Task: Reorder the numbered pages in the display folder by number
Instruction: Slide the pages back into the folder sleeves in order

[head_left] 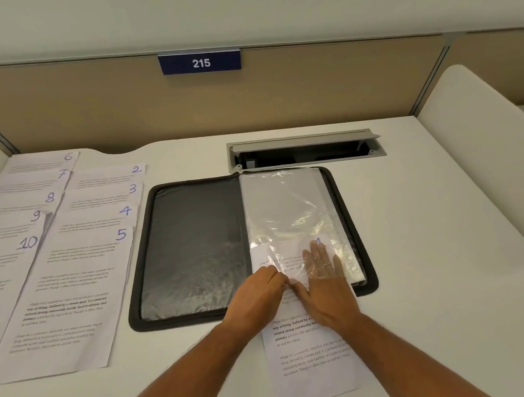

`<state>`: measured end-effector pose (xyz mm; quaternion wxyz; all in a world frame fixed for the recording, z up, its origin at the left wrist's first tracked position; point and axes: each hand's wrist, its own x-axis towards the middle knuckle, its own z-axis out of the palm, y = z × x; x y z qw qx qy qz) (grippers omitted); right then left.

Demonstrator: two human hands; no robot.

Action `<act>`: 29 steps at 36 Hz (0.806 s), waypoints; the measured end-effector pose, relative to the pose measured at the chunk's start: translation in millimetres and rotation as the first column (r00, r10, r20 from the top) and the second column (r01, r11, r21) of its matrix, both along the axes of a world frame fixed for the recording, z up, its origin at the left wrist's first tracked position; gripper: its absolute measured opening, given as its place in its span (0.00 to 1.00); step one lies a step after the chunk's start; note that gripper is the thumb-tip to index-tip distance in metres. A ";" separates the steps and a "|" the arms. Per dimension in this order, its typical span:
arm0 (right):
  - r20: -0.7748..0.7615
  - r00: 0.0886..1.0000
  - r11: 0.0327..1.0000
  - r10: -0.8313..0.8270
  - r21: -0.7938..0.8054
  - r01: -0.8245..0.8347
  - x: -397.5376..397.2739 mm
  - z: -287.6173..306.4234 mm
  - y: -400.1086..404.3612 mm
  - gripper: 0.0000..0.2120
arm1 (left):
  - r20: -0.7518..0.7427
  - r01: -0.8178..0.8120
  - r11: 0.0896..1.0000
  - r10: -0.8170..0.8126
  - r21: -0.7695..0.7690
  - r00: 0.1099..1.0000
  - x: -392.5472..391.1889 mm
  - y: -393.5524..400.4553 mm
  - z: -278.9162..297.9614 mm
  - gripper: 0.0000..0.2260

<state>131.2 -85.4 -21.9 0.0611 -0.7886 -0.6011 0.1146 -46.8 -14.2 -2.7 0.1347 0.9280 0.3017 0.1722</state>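
While the left hand (257, 291) pinches the clear sleeve's (292, 224) lower edge, the right hand (326, 283) lies flat, fingers inside, on page 1 (310, 358). Half-inserted, the page juts toward 6 o'clock from the open display folder (191, 247); pages 2–10 (75, 250) lie at 9 o'clock.

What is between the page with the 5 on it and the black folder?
Nothing: the head view shows only a narrow strip of bare white desk between page 5 and the black folder.
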 end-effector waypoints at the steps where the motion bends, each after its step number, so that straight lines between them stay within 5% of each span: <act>1: -0.006 1.000 1.000 0.003 0.012 -0.003 2.1 -0.3 1.1 0.42 | -0.006 -0.005 1.000 0.005 -0.001 1.000 -0.1 0.0 -0.5 0.08; 10: -0.064 0.998 0.998 -0.017 0.056 0.021 -1.0 -3.1 -8.7 0.39 | 0.032 -0.079 0.997 0.080 -0.025 0.996 -3.9 -3.1 -7.6 0.06; 18: 0.061 0.930 0.921 0.363 0.127 -0.368 -8.5 -4.5 -43.8 0.28 | -0.004 -0.140 0.988 0.140 -0.058 0.990 -10.9 -3.9 -15.6 0.04; 29: -0.038 0.951 0.951 0.308 0.038 -0.306 -4.8 -1.8 -7.8 0.30 | 0.005 -0.132 0.989 0.132 -0.062 0.991 -8.9 -3.3 -10.6 0.03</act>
